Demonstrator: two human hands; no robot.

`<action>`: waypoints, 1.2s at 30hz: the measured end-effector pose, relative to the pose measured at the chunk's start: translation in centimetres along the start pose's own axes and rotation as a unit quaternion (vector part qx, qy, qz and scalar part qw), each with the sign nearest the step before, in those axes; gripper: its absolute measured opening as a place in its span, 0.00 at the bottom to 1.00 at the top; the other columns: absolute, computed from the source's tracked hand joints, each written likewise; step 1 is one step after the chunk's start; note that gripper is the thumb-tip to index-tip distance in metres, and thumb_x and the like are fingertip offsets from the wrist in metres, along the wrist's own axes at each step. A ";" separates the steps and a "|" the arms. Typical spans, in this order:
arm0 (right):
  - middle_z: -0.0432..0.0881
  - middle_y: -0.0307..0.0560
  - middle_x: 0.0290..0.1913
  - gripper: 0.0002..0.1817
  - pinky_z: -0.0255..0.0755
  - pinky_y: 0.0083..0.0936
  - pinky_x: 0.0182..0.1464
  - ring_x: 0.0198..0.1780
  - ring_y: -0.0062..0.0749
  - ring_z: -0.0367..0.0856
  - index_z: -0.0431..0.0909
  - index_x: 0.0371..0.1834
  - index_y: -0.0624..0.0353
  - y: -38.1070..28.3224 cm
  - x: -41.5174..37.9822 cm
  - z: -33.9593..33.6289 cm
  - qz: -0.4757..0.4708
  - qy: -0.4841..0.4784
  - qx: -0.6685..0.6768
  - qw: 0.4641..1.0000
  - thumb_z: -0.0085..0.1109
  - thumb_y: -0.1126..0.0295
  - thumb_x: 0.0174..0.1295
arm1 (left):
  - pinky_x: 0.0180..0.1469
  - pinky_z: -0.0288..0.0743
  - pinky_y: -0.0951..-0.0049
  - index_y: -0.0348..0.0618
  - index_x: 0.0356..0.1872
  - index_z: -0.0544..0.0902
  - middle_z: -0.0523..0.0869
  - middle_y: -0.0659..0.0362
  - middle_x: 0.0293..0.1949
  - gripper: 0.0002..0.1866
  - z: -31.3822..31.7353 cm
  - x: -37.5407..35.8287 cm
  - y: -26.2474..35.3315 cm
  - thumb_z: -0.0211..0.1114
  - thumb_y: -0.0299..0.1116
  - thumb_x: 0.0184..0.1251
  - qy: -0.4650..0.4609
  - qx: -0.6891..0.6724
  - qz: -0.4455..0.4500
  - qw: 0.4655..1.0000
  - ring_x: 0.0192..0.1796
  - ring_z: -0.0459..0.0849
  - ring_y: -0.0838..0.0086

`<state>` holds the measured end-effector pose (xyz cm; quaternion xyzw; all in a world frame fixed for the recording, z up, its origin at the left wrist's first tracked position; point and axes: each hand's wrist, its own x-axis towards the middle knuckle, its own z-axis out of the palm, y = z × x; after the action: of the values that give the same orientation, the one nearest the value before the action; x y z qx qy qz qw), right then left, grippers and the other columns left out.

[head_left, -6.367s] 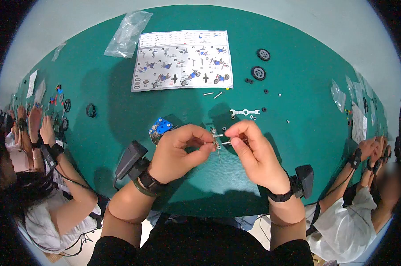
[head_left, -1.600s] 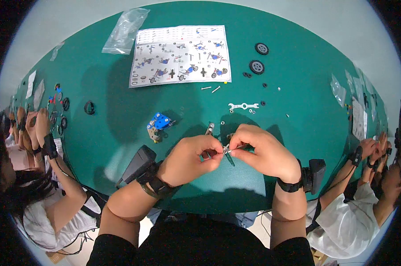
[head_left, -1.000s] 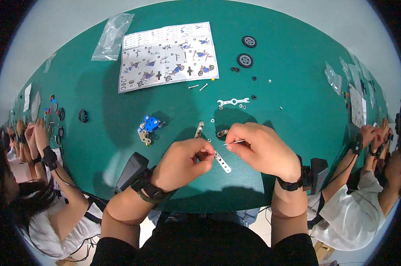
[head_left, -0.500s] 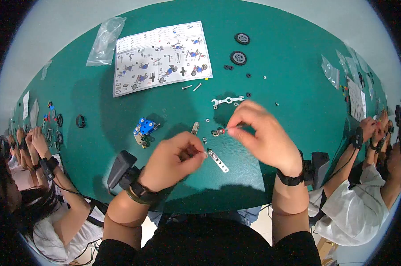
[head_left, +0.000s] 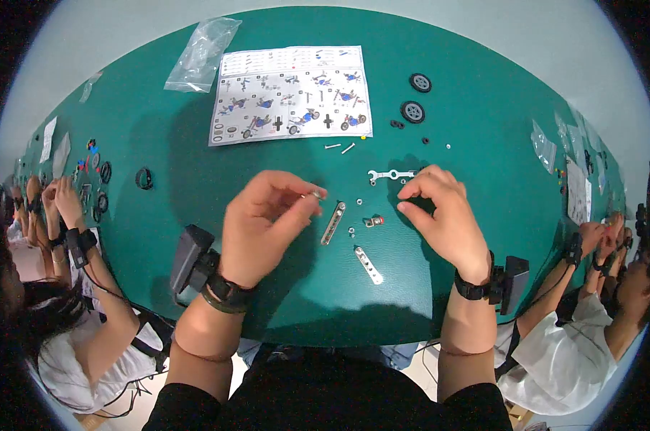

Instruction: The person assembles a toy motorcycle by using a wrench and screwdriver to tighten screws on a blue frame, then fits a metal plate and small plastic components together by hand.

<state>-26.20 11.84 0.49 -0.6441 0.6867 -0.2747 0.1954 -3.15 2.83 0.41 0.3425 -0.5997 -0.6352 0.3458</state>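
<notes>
My left hand (head_left: 264, 230) pinches a small shiny metal part, maybe a screw, between thumb and forefinger above the table; its exact kind is too small to tell. My right hand (head_left: 447, 223) hovers with thumb and forefinger apart and nothing visible between them. Just beyond its fingertips lies a silver wrench (head_left: 392, 174). Between the hands rest a perforated metal strip (head_left: 333, 223), a second metal strip (head_left: 369, 266) and a small metal bracket with a red end (head_left: 374, 222). A nut (head_left: 359, 202) is close by. The blue assembly is hidden behind my left hand.
An instruction sheet (head_left: 289, 93) lies at the back with a plastic bag (head_left: 203, 54) beside it. Two screws (head_left: 348, 149) are below the sheet. Toward the back right are two wheels (head_left: 412, 112) and small black rings (head_left: 397, 124). Co-workers' hands (head_left: 65, 203) show at both sides.
My left hand has moved up and left, now with a small metal part in its pinch. My right hand has let go of the red-ended bracket and opened. The view has shifted slightly.
</notes>
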 end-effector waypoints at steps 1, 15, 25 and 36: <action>0.73 0.44 0.33 0.08 0.64 0.34 0.43 0.40 0.41 0.72 0.75 0.29 0.57 -0.2 0.2 0.0 -0.019 0.005 0.020 1.000 0.64 0.73 0.46 | 0.37 0.75 0.81 0.38 0.39 0.74 0.84 0.56 0.38 0.06 0.3 -0.1 -0.1 0.60 0.23 0.61 -0.012 0.009 -0.006 1.000 0.37 0.82 0.79; 0.73 0.47 0.32 0.09 0.65 0.37 0.43 0.40 0.47 0.71 0.74 0.30 0.60 -0.5 0.4 2.1 -0.096 -0.058 0.050 0.992 0.63 0.76 0.44 | 0.39 0.78 0.77 0.39 0.40 0.79 0.84 0.55 0.37 0.10 1.0 -0.8 -0.3 0.65 0.24 0.55 -0.097 0.159 0.115 0.976 0.36 0.84 0.74; 0.77 0.37 0.35 0.06 0.69 0.16 0.39 0.36 0.18 0.75 0.75 0.37 0.60 -1.7 0.0 1.6 0.015 -0.027 0.355 0.934 0.59 0.76 0.57 | 0.35 0.76 0.75 0.43 0.41 0.80 0.84 0.54 0.37 0.11 1.2 -0.7 -0.8 0.66 0.28 0.56 -0.122 0.246 0.142 0.951 0.34 0.84 0.69; 0.72 0.32 0.29 0.03 0.64 0.12 0.27 0.26 0.12 0.67 0.73 0.38 0.58 -3.3 -0.5 2.6 0.127 -0.105 0.440 0.883 0.49 0.74 0.64 | 0.32 0.75 0.74 0.44 0.40 0.80 0.84 0.57 0.35 0.13 1.4 -0.6 -1.0 0.68 0.25 0.51 -0.081 0.231 0.227 0.943 0.31 0.83 0.67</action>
<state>-21.98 11.92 0.57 -0.4241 0.5466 -0.4523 0.5629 -4.03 4.14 -0.52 0.2150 -0.8179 -0.4093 0.3423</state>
